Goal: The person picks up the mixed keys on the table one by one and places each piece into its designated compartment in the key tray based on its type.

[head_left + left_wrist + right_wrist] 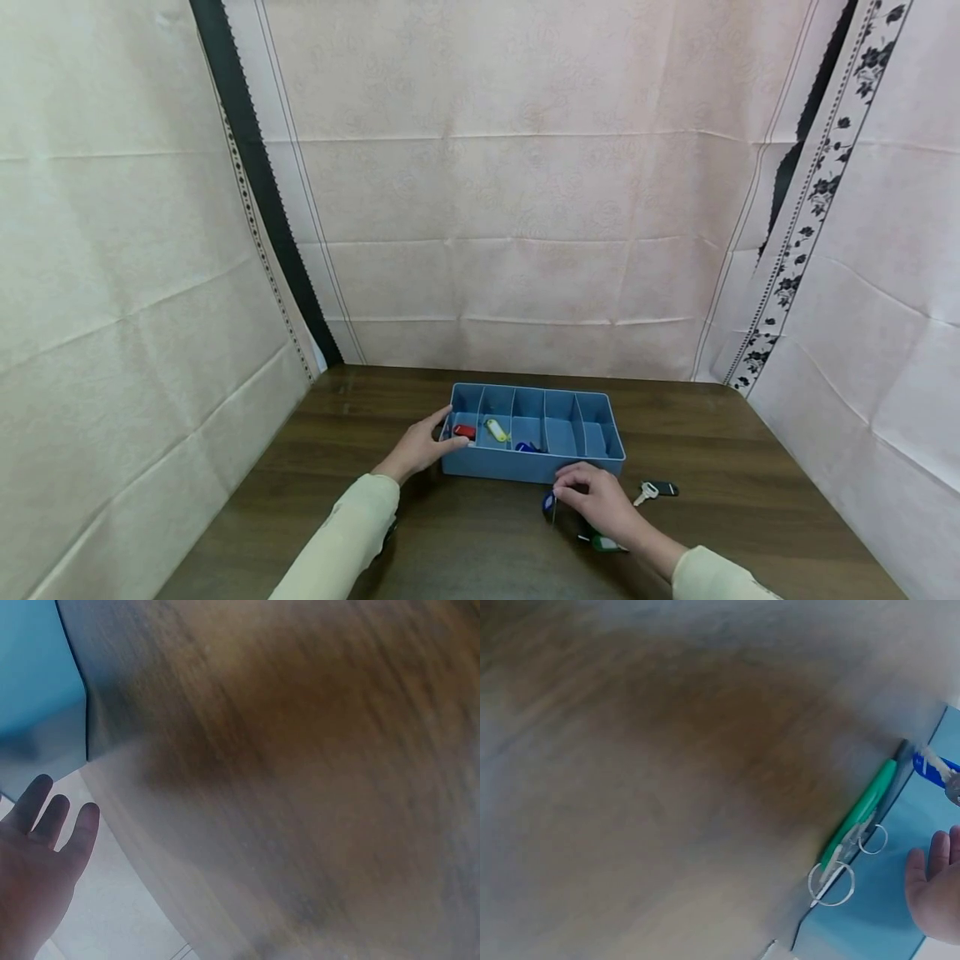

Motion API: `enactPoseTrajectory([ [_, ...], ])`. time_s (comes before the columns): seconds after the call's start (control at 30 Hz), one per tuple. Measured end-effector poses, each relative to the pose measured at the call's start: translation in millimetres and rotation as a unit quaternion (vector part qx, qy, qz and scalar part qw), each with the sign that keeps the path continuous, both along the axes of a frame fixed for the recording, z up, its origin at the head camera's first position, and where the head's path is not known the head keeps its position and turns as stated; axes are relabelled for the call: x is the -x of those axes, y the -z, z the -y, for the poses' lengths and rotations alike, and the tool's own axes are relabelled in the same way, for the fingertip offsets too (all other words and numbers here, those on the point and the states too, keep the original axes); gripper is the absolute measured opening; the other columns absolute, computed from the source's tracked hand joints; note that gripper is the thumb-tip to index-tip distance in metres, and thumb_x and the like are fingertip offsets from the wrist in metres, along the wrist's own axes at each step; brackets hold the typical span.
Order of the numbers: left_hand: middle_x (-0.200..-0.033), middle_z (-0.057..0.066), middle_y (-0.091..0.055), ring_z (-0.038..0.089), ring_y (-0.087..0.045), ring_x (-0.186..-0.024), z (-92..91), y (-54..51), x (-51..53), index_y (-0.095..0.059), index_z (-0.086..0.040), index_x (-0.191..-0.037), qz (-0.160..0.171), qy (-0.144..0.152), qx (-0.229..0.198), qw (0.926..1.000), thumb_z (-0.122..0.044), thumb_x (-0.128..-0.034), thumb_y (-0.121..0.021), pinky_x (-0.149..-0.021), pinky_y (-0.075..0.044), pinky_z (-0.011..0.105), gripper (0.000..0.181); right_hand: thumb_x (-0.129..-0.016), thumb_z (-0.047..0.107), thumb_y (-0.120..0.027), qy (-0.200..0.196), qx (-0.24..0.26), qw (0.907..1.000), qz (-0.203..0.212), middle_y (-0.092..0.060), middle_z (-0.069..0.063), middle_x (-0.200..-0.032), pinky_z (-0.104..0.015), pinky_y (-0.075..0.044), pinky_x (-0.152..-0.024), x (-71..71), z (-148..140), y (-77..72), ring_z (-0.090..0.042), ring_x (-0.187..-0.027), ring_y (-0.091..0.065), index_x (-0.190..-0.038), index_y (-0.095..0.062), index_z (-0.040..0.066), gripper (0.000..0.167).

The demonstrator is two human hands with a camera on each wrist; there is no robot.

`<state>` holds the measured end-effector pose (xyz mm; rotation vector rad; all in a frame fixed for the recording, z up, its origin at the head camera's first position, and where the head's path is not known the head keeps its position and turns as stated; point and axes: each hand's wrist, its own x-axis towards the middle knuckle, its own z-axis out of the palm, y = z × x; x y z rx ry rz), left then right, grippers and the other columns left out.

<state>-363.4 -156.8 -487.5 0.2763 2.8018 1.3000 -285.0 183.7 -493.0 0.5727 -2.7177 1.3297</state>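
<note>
A blue divided box (517,465) holds a red tag (465,432), a yellow tag (496,430) and a blue tag (527,447) in separate compartments. My left hand (420,448) grips its left end, thumb at the front rim; in the left wrist view, several fingers of that hand (37,862) extend beside the box corner (45,750). Before the box's front wall, my right hand (596,497) pinches a key with a blue tag (548,502), which hangs below the fingertips. The right wrist view has this blue tag (928,771) above the hand (937,889).
A green-tagged key (604,543) lies on the brown wooden table (480,550) below my right hand, and shows with rings in the right wrist view. Right of that hand is a black-tagged key (660,488). Pale cloth hangs behind and at both sides.
</note>
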Motion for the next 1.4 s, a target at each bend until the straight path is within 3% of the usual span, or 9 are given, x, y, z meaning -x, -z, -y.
enactPoseTrajectory([
  [0.13, -0.156, 0.014, -0.037, 0.041, -0.034, -0.141, 0.1, -1.4, -1.2, -0.035, -0.021, -0.155, 0.004, -0.005, 0.001, 1.0, -0.066, -0.0804, -0.069, -0.106, -0.032, 0.066, 0.094, -0.092, 0.029, -0.072, 0.01, 0.01, 0.9999, 0.004, -0.068, 0.003, -0.111, -0.05, -0.048, -0.095, -0.6, 2.1, -3.2, -0.025, -0.114, -0.058, -0.089, -0.077, 0.018, 0.013],
  [0.37, -0.156, 0.015, -0.038, 0.042, -0.035, -0.14, -1.2, -4.0, -3.4, -0.035, -0.021, -0.155, 0.005, -0.008, -0.004, 0.9999, -0.066, -0.0804, -0.069, -0.105, -0.033, 0.068, 0.094, -0.094, 0.027, -0.07, 0.012, 0.026, 0.9996, 0.005, -0.068, -0.001, -0.116, -0.053, -0.048, -0.097, -2.4, 6.7, -11.9, -0.03, -0.118, -0.057, -0.089, -0.076, 0.016, 0.013],
  [0.93, -0.156, 0.015, -0.037, 0.043, -0.034, -0.14, -2.4, -1.9, -3.1, -0.035, -0.02, -0.156, 0.003, -0.006, -0.004, 1.0, -0.058, -0.0851, -0.07, -0.106, -0.032, 0.068, 0.087, -0.095, 0.03, -0.068, 0.02, 0.079, 0.9965, 0.018, -0.066, -0.005, -0.12, -0.035, -0.054, -0.087, 3.8, 20.6, -29.3, -0.023, -0.111, -0.059, -0.098, -0.076, 0.012, 0.02],
  [1.4, -0.155, 0.015, -0.038, 0.041, -0.035, -0.14, -1.3, -2.6, -1.8, -0.035, -0.021, -0.156, 0.001, -0.005, -0.002, 1.0, -0.061, -0.0834, -0.07, -0.106, -0.032, 0.067, 0.09, -0.095, 0.027, -0.069, 0.058, 0.116, 0.9916, 0.0, -0.066, -0.002, -0.123, -0.042, -0.053, -0.093, 17.7, 36.6, -46.2, -0.023, -0.116, -0.058, -0.096, -0.077, 0.016, 0.014],
])
